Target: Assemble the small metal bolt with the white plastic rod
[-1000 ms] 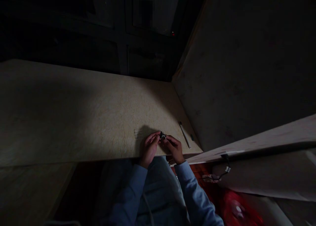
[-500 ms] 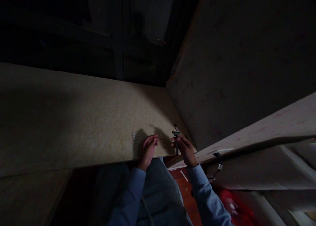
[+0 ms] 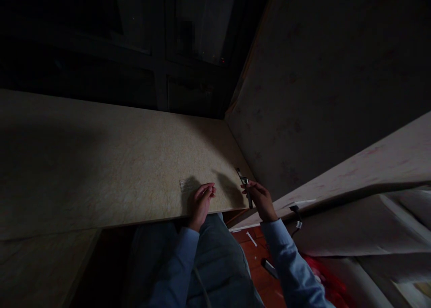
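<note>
In the dim light my right hand (image 3: 261, 199) grips a dark razor (image 3: 249, 199) by its handle, head upward, over the right end of the pale stone-patterned ledge (image 3: 134, 164). Just behind it lies a thin object with a dark tip (image 3: 239, 170), partly hidden; its kind is unclear. My left hand (image 3: 202, 203) hovers at the ledge's front edge with its fingers curled and thumb pressed to them. Whatever may be inside that pinch is hidden. To the left of it, a small patch of pale printed marks (image 3: 184, 185) shows on the ledge.
A patterned wall (image 3: 303, 119) bounds the ledge on the right, and a dark window (image 3: 202, 25) stands behind. Below right are a black cable plug (image 3: 295, 209), grey padded furniture (image 3: 353, 227), a red bag (image 3: 332, 283), and a white strip (image 3: 251, 239) on the reddish floor (image 3: 259, 276).
My right hand has moved slightly right with the razor, whose head has turned from facing broadside to edge-on. My left hand stays nearly still. A dark and white object on the floor is now uncovered.
</note>
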`<action>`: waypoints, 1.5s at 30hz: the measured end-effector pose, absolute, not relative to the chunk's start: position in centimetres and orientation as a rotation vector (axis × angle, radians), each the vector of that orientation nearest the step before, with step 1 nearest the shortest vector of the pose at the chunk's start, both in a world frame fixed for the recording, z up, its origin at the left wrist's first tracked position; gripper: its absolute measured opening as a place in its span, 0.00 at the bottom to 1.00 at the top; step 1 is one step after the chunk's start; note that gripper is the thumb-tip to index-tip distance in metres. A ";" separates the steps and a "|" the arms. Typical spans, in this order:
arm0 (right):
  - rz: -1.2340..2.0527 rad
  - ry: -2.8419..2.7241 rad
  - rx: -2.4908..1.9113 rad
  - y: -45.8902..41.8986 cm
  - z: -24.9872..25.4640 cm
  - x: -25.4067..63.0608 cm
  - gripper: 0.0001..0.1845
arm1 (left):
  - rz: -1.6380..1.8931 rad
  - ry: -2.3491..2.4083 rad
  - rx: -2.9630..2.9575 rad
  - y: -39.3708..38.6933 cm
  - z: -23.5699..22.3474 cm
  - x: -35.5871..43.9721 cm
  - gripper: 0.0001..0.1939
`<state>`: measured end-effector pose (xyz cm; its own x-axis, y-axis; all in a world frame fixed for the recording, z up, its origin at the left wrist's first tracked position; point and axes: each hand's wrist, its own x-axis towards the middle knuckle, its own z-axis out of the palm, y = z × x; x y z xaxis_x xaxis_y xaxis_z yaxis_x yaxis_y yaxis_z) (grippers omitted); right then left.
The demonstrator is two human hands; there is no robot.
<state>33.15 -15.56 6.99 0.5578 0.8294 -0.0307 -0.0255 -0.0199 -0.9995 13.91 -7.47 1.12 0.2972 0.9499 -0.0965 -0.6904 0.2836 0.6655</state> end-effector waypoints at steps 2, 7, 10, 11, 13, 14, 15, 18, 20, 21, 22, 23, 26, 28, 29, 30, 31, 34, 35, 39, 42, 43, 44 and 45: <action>0.740 -0.780 -1.461 -15.2 7.3 34.2 0.22 | 1.171 0.542 0.575 -7.5 1.2 13.9 0.20; 0.612 -0.913 -1.665 -14.0 8.1 37.2 0.25 | 1.178 0.559 0.601 -7.6 1.3 13.9 0.19; 0.452 -1.134 -1.884 -13.0 8.2 38.1 0.23 | 1.173 0.559 0.622 -7.7 1.4 13.8 0.19; 0.385 -1.223 -1.960 -12.6 8.1 38.1 0.22 | 1.171 0.555 0.625 -7.7 1.5 13.8 0.19; 0.275 -1.403 -2.122 -11.8 7.8 37.8 0.17 | 1.170 0.549 0.627 -7.7 1.5 13.8 0.19; 0.241 -1.475 -2.195 -11.3 7.6 37.6 0.15 | 1.170 0.548 0.628 -7.7 1.5 13.7 0.19; 0.222 -1.530 -2.254 -10.7 7.4 37.3 0.13 | 1.170 0.550 0.630 -7.7 1.4 13.7 0.19; 0.220 -1.594 -2.338 -9.2 6.8 36.5 0.12 | 1.174 0.554 0.645 -7.7 1.3 13.8 0.20; 0.232 -1.602 -2.372 -8.3 6.5 36.1 0.12 | 1.176 0.559 0.651 -7.7 1.3 13.8 0.20; 0.236 -1.608 -2.392 -8.0 6.3 36.0 0.12 | 1.175 0.563 0.650 -7.7 1.2 13.9 0.20; 0.240 -1.614 -2.411 -7.7 6.2 35.8 0.12 | 1.173 0.567 0.647 -7.7 1.2 13.9 0.20; 0.243 -1.622 -2.427 -7.5 6.1 35.7 0.12 | 1.171 0.570 0.643 -7.7 1.2 13.9 0.20; 0.240 -1.644 -2.451 -7.1 5.9 35.3 0.12 | 1.167 0.571 0.639 -7.7 1.2 13.9 0.20; 0.234 -1.659 -2.453 -7.1 5.8 35.1 0.13 | 1.170 0.571 0.638 -7.7 1.1 14.0 0.20; 0.230 -1.666 -2.451 -7.1 5.9 35.0 0.13 | 1.173 0.570 0.637 -7.7 1.1 14.0 0.20; 0.225 -1.673 -2.447 -7.2 5.9 35.0 0.13 | 1.177 0.569 0.633 -7.7 1.1 14.0 0.20; 0.217 -1.677 -2.443 -7.3 6.0 35.1 0.13 | 1.179 0.568 0.630 -7.7 1.1 14.0 0.20; 0.180 -1.665 -2.437 -8.3 6.5 35.6 0.14 | 1.175 0.564 0.627 -7.7 1.2 14.0 0.21; 0.160 -1.653 -2.437 -8.8 6.7 35.8 0.15 | 1.173 0.562 0.627 -7.7 1.2 14.0 0.20; 0.098 -1.612 -2.483 -11.5 7.2 37.0 0.14 | 1.164 0.558 0.625 -7.7 1.4 13.9 0.19; 0.130 -1.574 -2.600 -13.4 6.8 37.3 0.12 | 1.166 0.565 0.627 -7.8 1.4 13.8 0.19; 0.138 -1.563 -2.625 -13.9 6.6 37.3 0.12 | 1.168 0.564 0.629 -7.8 1.4 13.8 0.18; 0.142 -1.556 -2.637 -14.3 6.4 37.2 0.12 | 1.169 0.562 0.632 -7.8 1.4 13.8 0.18; 0.144 -1.552 -2.641 -14.7 6.2 37.1 0.12 | 1.170 0.561 0.634 -7.8 1.4 13.8 0.18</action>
